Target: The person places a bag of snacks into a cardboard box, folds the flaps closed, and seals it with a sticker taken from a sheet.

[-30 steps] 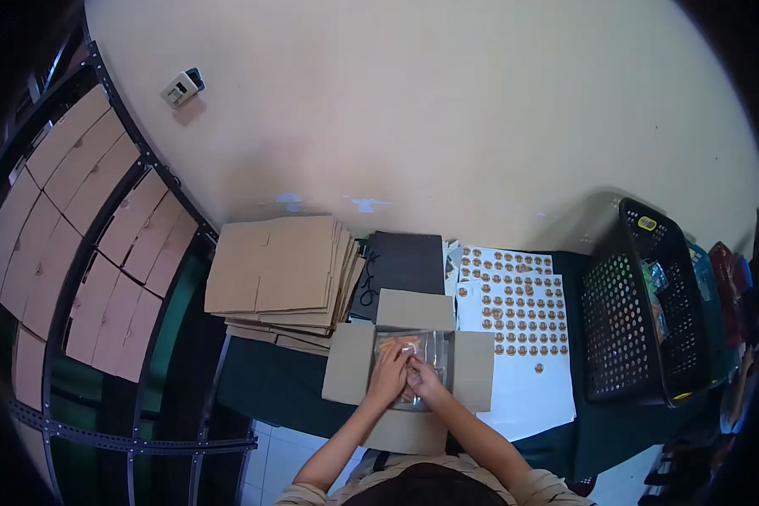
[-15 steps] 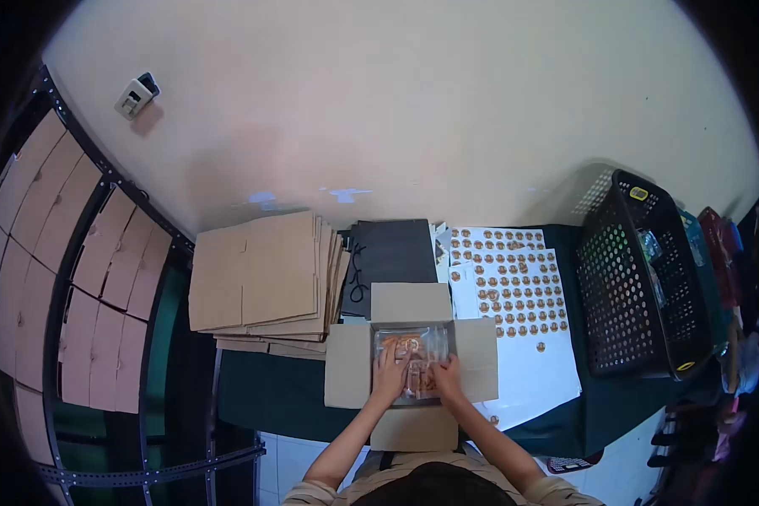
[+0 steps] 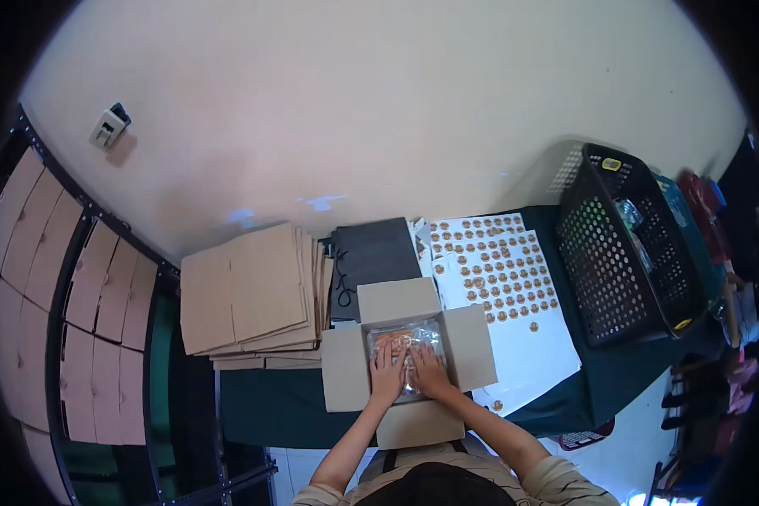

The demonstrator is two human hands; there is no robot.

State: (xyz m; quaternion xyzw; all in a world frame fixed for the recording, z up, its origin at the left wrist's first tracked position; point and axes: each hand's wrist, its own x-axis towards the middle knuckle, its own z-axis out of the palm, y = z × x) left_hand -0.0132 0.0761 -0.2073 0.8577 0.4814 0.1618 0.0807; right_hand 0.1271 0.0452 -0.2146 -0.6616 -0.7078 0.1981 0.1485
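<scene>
An open cardboard box sits on the dark table right in front of me, its four flaps spread flat. Inside lies a clear plastic packet with orange-brown contents. My left hand and my right hand lie side by side, palms down, pressing on the near part of that packet. Neither hand grips anything; the fingers rest flat on the plastic.
A stack of flattened cartons lies to the left, a black folder behind the box. Sheets of round brown stickers lie to the right, then a black perforated basket. Shelves of boxes stand at far left.
Both hands went from pinching the packet together to lying flat on it side by side. The view has swung, so everything sits a little differently in frame.
</scene>
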